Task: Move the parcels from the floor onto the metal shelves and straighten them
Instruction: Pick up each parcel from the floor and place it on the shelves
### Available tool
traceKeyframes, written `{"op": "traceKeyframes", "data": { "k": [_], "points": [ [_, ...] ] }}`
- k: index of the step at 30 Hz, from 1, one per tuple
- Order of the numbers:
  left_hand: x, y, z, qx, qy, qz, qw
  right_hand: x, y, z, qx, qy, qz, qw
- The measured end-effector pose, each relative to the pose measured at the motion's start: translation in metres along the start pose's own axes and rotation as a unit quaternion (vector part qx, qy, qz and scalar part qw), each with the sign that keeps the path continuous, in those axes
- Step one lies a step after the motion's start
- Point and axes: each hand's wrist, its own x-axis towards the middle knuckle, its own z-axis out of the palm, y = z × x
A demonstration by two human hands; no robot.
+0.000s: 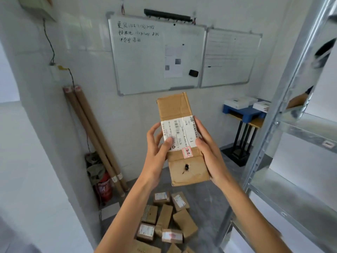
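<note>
Hands, pair: left hand [158,145] and right hand [209,149] are raised at the middle of the head view. Each grasps one long side of a parcel [175,106], thumb on the front face, fingers wrapped behind.

Parcel: held in the air, upright, leaning slightly left, in front of the wall and left of the metal shelves [291,196], apart from them. Brown cardboard, flat and oblong, taped and creased, with a small dark puncture [186,168] in the lower part.

Shipping label [182,131]: white, across the middle, with barcodes, "N705" and a "1"; other print too small to read.

Sticker [187,152]: red-bordered, just below the label; handwritten mark, not legible.

Loose parcels [169,221]: small brown boxes, several with white labels, heaped on the grey floor [209,207] beneath the forearms.

Whiteboard [145,70]: on the wall, three lines of black handwriting, unreadable; paper sheet [173,61] and black eraser [193,73] on it.

Second whiteboard [231,57]: ruled lines, just to the right.

Cardboard tubes [91,136]: two, leaning on the wall at left, beside a red fire extinguisher [104,187].
</note>
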Motion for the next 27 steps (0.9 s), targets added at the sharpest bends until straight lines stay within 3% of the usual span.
{"op": "traceKeyframes", "data": {
  "k": [5,12,15,19,24,27],
  "points": [
    [-0.011,0.008,0.004,-0.021,-0.038,0.004,0.999,-0.021,-0.022,0.001,-0.026,0.04,0.007,0.999],
    [-0.015,0.031,0.019,0.047,-0.215,-0.029,0.975,-0.044,-0.05,-0.031,0.006,0.174,0.011,0.985],
    [-0.017,0.029,0.028,0.094,-0.218,-0.003,0.971,-0.065,-0.055,-0.033,0.019,0.295,-0.006,0.955],
    [-0.039,0.007,0.038,0.093,-0.163,0.018,0.982,-0.099,-0.058,-0.044,0.05,0.453,-0.062,0.888],
    [-0.06,-0.009,0.083,-0.024,-0.174,-0.015,0.984,-0.138,-0.064,-0.055,0.0,0.525,-0.04,0.85],
    [-0.057,-0.014,0.099,-0.048,-0.187,-0.019,0.981,-0.173,-0.08,-0.076,-0.133,0.532,-0.041,0.835]
  ]
}}
